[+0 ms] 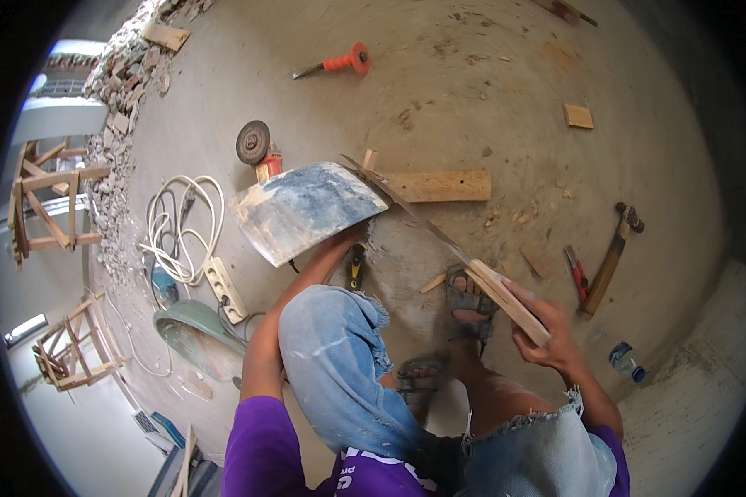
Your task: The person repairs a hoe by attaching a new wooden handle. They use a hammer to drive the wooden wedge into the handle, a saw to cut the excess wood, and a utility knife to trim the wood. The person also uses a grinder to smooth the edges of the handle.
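My right hand (549, 331) is wrapped round the pale wooden handle of a machete (433, 228). Its long dark blade slants up and left, and its tip lies by the right edge of a curved metal plate (311, 203), worn blue and white like a hoe or shovel blade. My left forearm (307, 277) reaches up under that plate. The plate hides my left hand, so its fingers do not show. Beyond the blade a short wooden plank (439, 186) lies on the floor. Below the plate is a yellow-and-black handled tool (356, 267).
An angle grinder (259, 147), a red-gripped chisel (340, 62), a hammer (612, 261) and a red-handled tool (576, 273) lie around me. At left are a white cable (215, 203), a power strip (225, 290) and a green basin (192, 335). Rubble (124, 91) lines the wall.
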`<move>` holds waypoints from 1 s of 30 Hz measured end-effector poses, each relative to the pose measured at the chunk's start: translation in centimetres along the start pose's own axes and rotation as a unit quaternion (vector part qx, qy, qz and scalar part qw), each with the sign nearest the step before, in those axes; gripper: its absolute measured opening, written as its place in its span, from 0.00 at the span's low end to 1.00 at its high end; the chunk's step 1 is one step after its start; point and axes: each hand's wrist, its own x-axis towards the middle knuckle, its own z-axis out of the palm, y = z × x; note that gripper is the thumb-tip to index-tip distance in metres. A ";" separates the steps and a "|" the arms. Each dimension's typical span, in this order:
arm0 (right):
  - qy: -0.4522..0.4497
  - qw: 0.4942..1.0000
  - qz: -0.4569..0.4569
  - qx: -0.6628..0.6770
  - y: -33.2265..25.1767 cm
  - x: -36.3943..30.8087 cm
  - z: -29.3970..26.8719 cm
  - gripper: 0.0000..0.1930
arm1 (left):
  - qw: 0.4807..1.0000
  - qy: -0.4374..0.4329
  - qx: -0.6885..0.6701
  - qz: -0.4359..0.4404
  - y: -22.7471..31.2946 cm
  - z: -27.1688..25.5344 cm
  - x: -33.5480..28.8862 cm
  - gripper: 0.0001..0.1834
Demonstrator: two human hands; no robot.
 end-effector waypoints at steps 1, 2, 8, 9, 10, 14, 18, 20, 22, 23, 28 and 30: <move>-0.011 1.000 0.013 -0.009 0.0 -0.5 -0.6 0.39 | 1.000 0.006 0.000 -0.002 -0.6 0.1 -0.2 0.33; 0.002 1.000 -0.009 -0.013 -0.2 -1.0 -1.0 0.38 | 1.000 0.012 0.001 0.002 -1.1 0.4 -0.3 0.32; 0.035 0.998 -0.001 -0.047 -0.9 -0.6 -2.8 0.35 | 0.998 0.047 0.001 0.032 -5.1 3.6 0.2 0.31; 0.046 0.998 0.016 -0.050 -0.9 0.1 -3.3 0.35 | 0.998 -0.016 -0.058 -0.013 -1.1 1.1 1.1 0.28; 0.050 0.997 0.019 -0.048 -1.2 1.0 -3.7 0.35 | 0.997 -0.020 -0.067 -0.035 0.3 -0.6 1.1 0.27; 0.039 0.995 -0.071 -0.064 -1.4 1.6 -4.7 0.33 | 0.996 0.008 -0.058 -0.065 -0.2 -0.6 1.0 0.29; 0.127 0.990 -0.045 -0.031 -1.5 1.0 -5.7 0.34 | 0.997 0.032 -0.005 -0.066 -0.8 0.5 1.1 0.30; 0.176 0.981 -0.058 -0.059 -1.1 1.6 -5.2 0.34 | 0.997 -0.003 -0.040 -0.070 -0.3 0.0 1.0 0.32; 0.170 0.982 -0.063 -0.051 0.1 1.7 -4.2 0.35 | 0.988 -0.041 -0.139 -0.058 0.3 -0.5 0.1 0.39; 0.167 0.983 -0.065 -0.046 0.7 1.7 -3.7 0.35 | 0.988 -0.110 -0.091 -0.061 0.7 -0.7 0.3 0.36; 0.125 0.991 -0.016 0.046 2.3 1.4 0.2 0.36 | 0.992 -0.096 -0.065 0.050 3.0 0.3 -1.8 0.36; 0.134 0.988 0.010 0.072 2.5 0.9 1.3 0.36 | 0.980 -0.190 0.017 0.055 5.3 -1.1 -1.1 0.36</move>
